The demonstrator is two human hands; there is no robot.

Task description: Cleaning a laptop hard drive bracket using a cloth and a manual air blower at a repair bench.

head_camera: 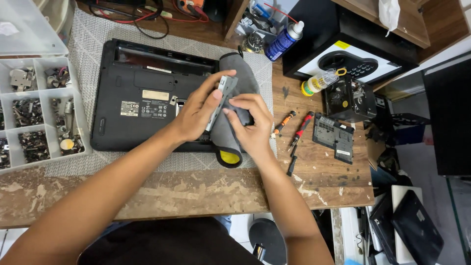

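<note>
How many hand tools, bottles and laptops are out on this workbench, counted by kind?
Screwdrivers: 2, orange-handled and red-handled
Bottles: 2, blue spray can and small yellow-capped bottle
Laptops, upside down on the mat: 1
Grey cloths: 1
Total: 6

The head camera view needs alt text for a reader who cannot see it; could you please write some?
Two bare hands, left hand and right hand, hold a slim grey bracket against a grey cloth above an upturned black laptop on a worn wooden bench. A parts organiser sits left; two screwdrivers lie right.
</note>
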